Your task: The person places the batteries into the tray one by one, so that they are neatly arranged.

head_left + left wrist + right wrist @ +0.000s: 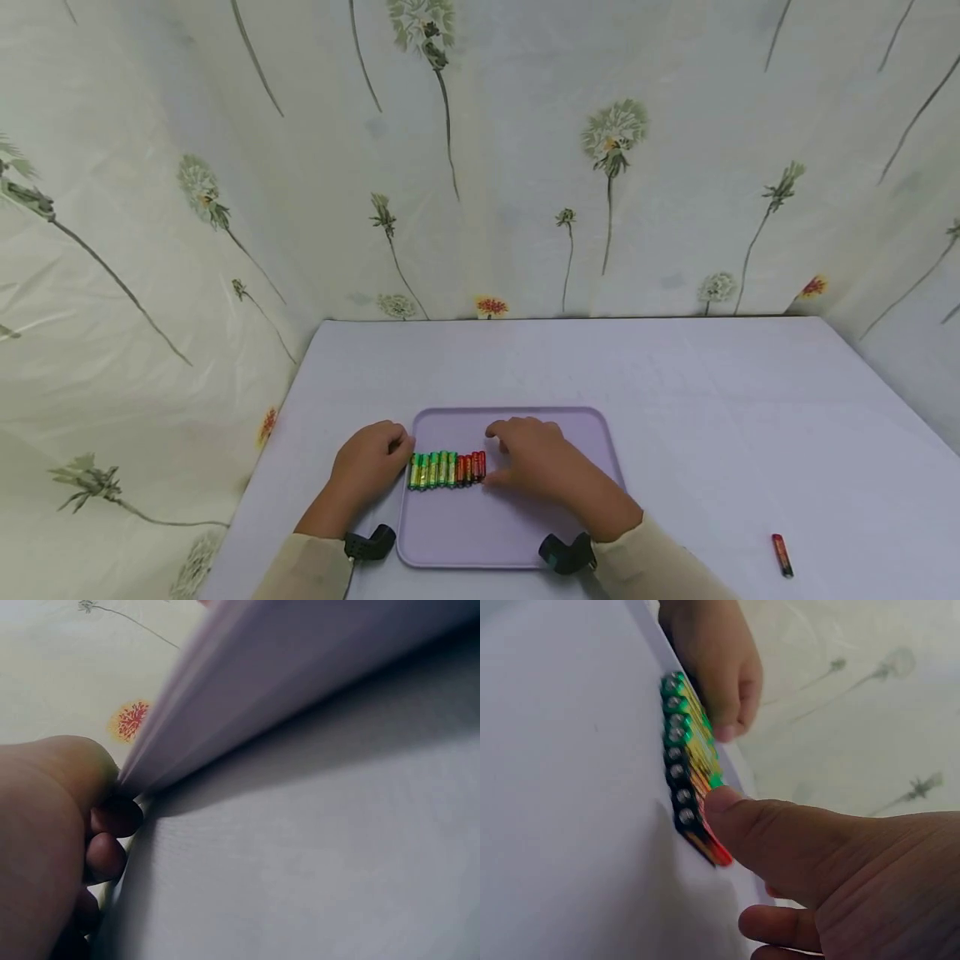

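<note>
A light purple tray point(472, 533) lies on the table. On its left half, several green-and-yellow batteries point(432, 470) and several red batteries point(471, 468) lie side by side in one row. My left hand point(367, 465) is at the tray's left edge, its thumb and curled fingers pinching the rim point(154, 742) in the left wrist view. Over the tray, my right hand point(543, 462) is beside the red end of the row, with thumb and fingers spread apart. In the right wrist view the thumb point(757, 825) overlaps the red batteries, with nothing pinched.
A single red battery point(782, 556) lies on the white tablecloth point(712, 433) to the right of the tray. Behind the table hangs a pale curtain point(517, 167) printed with dandelions. Black wrist cameras point(371, 543) are strapped to both wrists.
</note>
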Action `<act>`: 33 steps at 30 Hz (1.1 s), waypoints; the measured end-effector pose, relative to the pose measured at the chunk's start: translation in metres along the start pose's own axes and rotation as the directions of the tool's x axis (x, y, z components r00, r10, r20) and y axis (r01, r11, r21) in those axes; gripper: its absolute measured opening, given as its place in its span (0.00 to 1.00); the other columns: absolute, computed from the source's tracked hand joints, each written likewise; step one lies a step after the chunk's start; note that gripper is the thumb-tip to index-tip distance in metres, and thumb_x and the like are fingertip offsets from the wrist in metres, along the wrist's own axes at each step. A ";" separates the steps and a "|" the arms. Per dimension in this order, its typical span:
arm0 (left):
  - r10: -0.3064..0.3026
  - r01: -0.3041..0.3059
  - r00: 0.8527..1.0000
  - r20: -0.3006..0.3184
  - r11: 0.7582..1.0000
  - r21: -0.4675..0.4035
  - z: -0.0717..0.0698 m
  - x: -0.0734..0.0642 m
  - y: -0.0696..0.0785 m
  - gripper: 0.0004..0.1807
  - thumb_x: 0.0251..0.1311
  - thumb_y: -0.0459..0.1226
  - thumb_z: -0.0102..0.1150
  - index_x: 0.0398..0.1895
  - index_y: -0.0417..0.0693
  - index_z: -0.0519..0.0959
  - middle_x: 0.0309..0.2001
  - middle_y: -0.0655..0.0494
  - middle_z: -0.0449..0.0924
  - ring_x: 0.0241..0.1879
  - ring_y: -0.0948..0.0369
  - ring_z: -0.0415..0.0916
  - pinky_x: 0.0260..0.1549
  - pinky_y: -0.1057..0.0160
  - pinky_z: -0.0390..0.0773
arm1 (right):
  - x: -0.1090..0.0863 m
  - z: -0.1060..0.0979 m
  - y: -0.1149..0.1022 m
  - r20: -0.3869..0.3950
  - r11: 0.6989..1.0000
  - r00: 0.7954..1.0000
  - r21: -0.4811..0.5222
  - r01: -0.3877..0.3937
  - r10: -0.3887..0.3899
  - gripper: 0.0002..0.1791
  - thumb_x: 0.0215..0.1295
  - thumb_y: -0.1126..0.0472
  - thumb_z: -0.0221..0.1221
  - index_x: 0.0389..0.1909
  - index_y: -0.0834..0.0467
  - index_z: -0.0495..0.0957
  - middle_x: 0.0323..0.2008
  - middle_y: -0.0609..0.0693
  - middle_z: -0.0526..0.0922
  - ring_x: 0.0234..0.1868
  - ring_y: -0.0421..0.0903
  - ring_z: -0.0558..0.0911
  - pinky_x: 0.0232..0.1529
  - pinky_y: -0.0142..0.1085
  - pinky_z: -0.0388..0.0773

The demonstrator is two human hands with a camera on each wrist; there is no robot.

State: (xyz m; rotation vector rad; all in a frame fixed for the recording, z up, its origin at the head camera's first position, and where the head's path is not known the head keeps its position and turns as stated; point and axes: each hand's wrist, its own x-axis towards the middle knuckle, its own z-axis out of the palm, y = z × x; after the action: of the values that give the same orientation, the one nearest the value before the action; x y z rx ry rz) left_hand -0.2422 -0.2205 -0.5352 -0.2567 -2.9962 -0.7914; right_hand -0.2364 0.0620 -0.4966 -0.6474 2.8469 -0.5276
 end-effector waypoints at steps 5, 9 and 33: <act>0.002 -0.002 1.000 -0.001 1.000 0.013 0.000 -0.001 -0.001 0.18 0.73 0.47 0.61 0.22 0.58 0.73 0.25 0.62 0.70 0.26 0.63 0.66 0.28 0.61 0.66 | -0.011 -0.005 0.012 -0.030 0.999 0.999 -0.044 0.030 -0.031 0.33 0.53 0.43 0.79 0.58 0.51 0.82 0.46 0.45 0.85 0.51 0.48 0.81 0.48 0.53 0.76; 0.005 -0.005 1.000 -0.003 1.000 0.010 -0.002 -0.002 0.000 0.18 0.72 0.47 0.61 0.22 0.58 0.72 0.25 0.62 0.70 0.26 0.63 0.66 0.28 0.61 0.66 | -0.023 -0.006 0.023 -0.062 0.994 0.994 -0.072 0.081 -0.085 0.33 0.55 0.43 0.77 0.59 0.52 0.82 0.53 0.49 0.84 0.58 0.52 0.80 0.54 0.54 0.77; -0.017 0.017 1.000 0.007 1.000 -0.003 0.003 0.001 -0.001 0.17 0.73 0.47 0.60 0.23 0.59 0.74 0.25 0.62 0.71 0.27 0.62 0.67 0.29 0.61 0.67 | -0.120 -0.051 0.155 -0.234 0.994 0.967 -0.024 -0.104 0.095 0.26 0.68 0.43 0.68 0.60 0.51 0.81 0.58 0.52 0.81 0.63 0.61 0.75 0.60 0.63 0.72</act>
State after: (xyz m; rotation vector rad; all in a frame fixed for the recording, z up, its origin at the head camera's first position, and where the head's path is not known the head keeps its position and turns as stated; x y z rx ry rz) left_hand -0.2436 -0.2201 -0.5383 -0.2342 -3.0078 -0.7982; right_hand -0.2019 0.2610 -0.4972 -0.4722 3.0951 -0.5720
